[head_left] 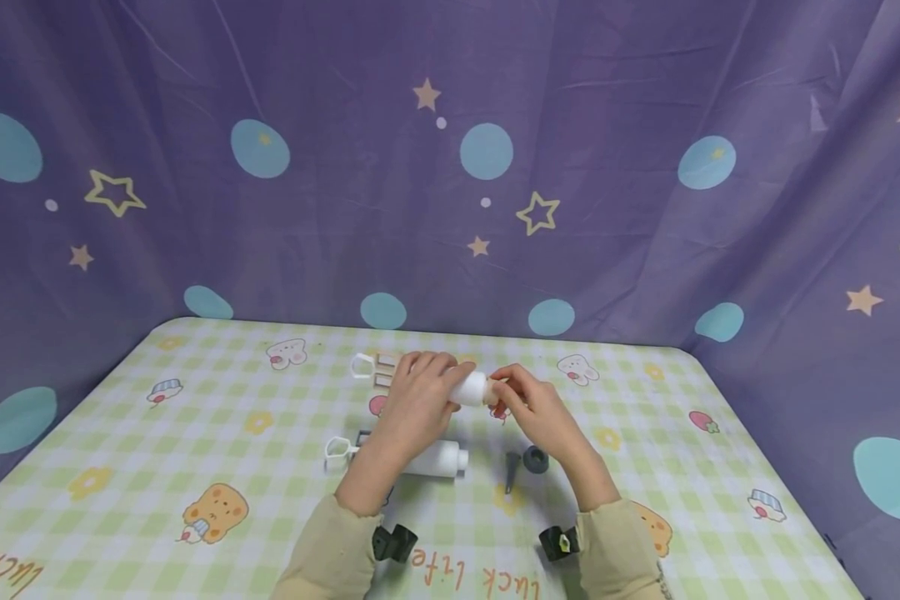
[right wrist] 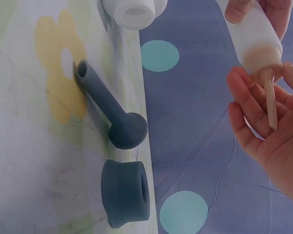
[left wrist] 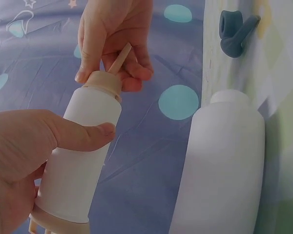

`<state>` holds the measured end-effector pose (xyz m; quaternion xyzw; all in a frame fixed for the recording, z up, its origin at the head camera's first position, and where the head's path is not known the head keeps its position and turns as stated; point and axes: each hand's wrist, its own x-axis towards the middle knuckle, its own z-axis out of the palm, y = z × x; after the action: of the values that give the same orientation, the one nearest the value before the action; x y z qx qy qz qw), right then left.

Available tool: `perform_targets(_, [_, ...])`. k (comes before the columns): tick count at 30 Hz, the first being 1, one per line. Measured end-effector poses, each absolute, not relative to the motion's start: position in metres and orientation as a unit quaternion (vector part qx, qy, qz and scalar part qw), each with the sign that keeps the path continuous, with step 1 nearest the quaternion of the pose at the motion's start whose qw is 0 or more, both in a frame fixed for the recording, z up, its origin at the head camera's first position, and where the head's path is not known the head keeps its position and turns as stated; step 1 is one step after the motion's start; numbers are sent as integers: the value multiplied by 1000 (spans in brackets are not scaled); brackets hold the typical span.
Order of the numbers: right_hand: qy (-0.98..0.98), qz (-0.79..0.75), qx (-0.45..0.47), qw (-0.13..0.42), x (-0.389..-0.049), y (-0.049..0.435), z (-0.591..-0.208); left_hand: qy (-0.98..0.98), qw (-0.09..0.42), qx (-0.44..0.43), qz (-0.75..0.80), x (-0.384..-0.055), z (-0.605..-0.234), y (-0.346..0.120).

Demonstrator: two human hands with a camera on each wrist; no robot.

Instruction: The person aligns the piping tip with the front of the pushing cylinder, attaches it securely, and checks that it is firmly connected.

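Note:
Above the table my left hand (head_left: 418, 396) grips the white barrel (left wrist: 80, 151) of a syringe-like dispenser, with its thumb across the side. The dispenser's beige handle end (head_left: 382, 367) points left. At its other end, my right hand (head_left: 537, 414) pinches the beige screw collar (left wrist: 103, 82) between thumb and fingers. A slim beige nozzle (right wrist: 269, 100) sticks out of that collar, towards the palm. Below, a second white dispenser (head_left: 437, 459) with a white ring handle lies on its side, its neck bare. Right of it lie a dark grey nozzle (right wrist: 105, 102) and a dark grey collar (right wrist: 124, 192).
The table wears a green-and-white checked cloth (head_left: 270, 467) with cartoon prints. A purple curtain (head_left: 390, 208) with stars and blue spots hangs behind and beside it. Each wrist carries a black camera mount (head_left: 394, 543).

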<state>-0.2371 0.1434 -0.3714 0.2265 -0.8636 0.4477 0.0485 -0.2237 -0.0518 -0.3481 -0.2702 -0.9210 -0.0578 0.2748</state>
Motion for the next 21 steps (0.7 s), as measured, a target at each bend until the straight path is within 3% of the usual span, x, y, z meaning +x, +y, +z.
perform_targets(13, [-859,452,217,99,-238,142,-375,-922,270,-270,-68,-224,-349,-53])
perform_targets(21, [-838,451,269,146,-239,147,-376,-923,267,-263,-84,-226,-348,-54])
